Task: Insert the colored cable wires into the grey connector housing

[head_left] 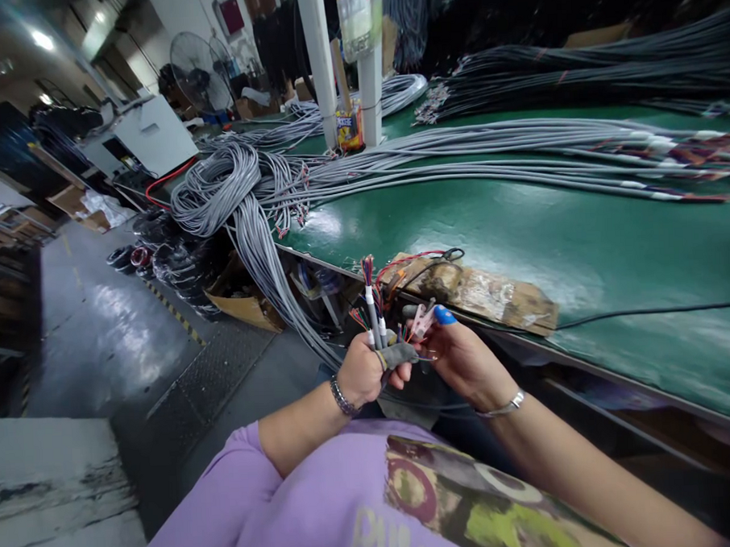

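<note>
My left hand [362, 372] is closed around several grey cables [373, 321] in front of my body. Their upper ends have white bands and fanned-out thin coloured wires [368, 269]. A grey cover wraps my left thumb. Close beside it, my right hand [466, 362] is closed in a pinch, a blue cover on one fingertip. At those fingertips is a small pale pink, clip-shaped piece [423, 321], next to more coloured wire ends. My fingers hide part of it. Just beyond both hands, a wooden board [524, 305] with tape and red and black leads lies along the table edge.
Long grey cables [456, 144] stretch across the green table [611, 247], and a coiled bundle [219, 191] hangs over its left edge. White posts [371, 96] rise at the back. A cardboard box [245, 299] and black-wrapped coils [180, 261] sit on the floor at left.
</note>
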The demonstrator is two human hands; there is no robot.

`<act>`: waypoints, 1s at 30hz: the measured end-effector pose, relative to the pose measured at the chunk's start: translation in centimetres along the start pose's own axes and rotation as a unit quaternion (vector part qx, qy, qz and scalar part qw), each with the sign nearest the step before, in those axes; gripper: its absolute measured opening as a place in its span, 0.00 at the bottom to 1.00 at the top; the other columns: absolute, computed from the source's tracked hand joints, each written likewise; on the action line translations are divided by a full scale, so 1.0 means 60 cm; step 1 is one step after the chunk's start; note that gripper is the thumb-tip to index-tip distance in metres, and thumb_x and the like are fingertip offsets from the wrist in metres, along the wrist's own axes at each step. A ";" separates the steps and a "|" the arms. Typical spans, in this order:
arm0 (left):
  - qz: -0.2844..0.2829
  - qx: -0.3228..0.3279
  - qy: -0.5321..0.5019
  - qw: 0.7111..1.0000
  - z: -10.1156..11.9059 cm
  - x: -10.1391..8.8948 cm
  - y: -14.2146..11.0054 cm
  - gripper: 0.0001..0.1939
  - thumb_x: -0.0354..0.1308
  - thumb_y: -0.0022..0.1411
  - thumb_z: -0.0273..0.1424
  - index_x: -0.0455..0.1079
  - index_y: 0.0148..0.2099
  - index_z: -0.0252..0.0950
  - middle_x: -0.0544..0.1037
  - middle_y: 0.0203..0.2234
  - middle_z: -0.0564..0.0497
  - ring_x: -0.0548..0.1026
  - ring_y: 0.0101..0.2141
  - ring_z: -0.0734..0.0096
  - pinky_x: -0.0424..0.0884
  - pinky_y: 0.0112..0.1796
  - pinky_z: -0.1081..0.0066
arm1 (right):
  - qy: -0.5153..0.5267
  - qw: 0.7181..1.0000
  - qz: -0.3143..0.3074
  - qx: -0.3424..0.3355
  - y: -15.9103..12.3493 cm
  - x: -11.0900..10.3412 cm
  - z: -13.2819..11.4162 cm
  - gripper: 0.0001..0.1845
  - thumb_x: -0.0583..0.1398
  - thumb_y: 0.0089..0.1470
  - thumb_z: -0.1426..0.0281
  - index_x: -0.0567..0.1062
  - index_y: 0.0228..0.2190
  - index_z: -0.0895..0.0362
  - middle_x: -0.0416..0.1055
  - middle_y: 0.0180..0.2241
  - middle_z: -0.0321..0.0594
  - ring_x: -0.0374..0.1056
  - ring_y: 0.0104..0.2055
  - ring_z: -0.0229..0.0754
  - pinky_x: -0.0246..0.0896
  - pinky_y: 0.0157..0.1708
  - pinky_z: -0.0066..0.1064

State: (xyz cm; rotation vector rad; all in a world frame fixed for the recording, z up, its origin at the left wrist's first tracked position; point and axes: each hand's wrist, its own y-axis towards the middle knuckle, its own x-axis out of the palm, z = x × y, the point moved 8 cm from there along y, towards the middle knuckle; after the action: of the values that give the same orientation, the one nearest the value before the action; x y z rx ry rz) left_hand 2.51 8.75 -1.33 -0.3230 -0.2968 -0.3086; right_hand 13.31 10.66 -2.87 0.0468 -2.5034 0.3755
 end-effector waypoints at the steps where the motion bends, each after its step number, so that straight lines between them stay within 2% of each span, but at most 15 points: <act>1: 0.000 0.000 -0.003 1.000 0.000 0.001 0.003 0.26 0.69 0.38 0.50 0.64 0.21 0.32 0.69 0.12 0.54 0.64 0.11 0.80 0.57 0.12 0.78 | -0.003 1.000 -0.003 -0.002 0.001 0.001 0.000 0.23 0.66 0.41 0.46 0.75 0.25 0.54 0.71 0.25 0.38 0.64 0.25 0.39 0.61 0.26 0.32; 7: 0.003 -0.011 -0.017 1.000 -0.011 0.002 0.017 0.26 0.70 0.38 0.48 0.62 0.21 0.33 0.70 0.13 0.54 0.64 0.11 0.81 0.57 0.12 0.79 | 0.007 1.000 -0.001 0.004 0.006 0.001 0.005 0.24 0.65 0.42 0.45 0.74 0.22 0.54 0.71 0.23 0.38 0.65 0.24 0.41 0.62 0.26 0.34; 18: 0.004 -0.008 0.010 1.000 -0.019 -0.001 0.016 0.26 0.68 0.41 0.49 0.63 0.21 0.32 0.69 0.12 0.53 0.62 0.10 0.81 0.56 0.12 0.78 | 0.086 0.996 -0.001 0.033 0.005 0.000 0.019 0.21 0.68 0.41 0.50 0.77 0.26 0.56 0.73 0.23 0.37 0.66 0.24 0.39 0.63 0.25 0.32; 23: 0.008 -0.005 0.009 1.000 -0.015 -0.003 0.009 0.25 0.68 0.41 0.48 0.64 0.22 0.32 0.69 0.12 0.54 0.63 0.10 0.80 0.57 0.12 0.78 | 0.077 0.997 0.021 0.022 0.008 -0.013 0.020 0.20 0.70 0.40 0.52 0.77 0.25 0.56 0.71 0.22 0.35 0.63 0.23 0.36 0.60 0.24 0.29; 30: 0.009 -0.008 0.021 1.000 -0.014 0.000 0.013 0.25 0.68 0.41 0.49 0.65 0.22 0.32 0.68 0.12 0.55 0.62 0.11 0.81 0.56 0.12 0.78 | 0.041 0.998 0.037 -0.003 0.009 -0.017 0.014 0.21 0.69 0.41 0.51 0.75 0.22 0.57 0.70 0.21 0.37 0.62 0.22 0.37 0.59 0.24 0.31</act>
State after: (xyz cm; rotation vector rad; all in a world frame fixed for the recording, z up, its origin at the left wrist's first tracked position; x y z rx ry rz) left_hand 2.97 9.16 -2.31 -0.3345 -0.2505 -0.2989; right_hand 13.64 10.90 -4.23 -0.0617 -2.4293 0.3922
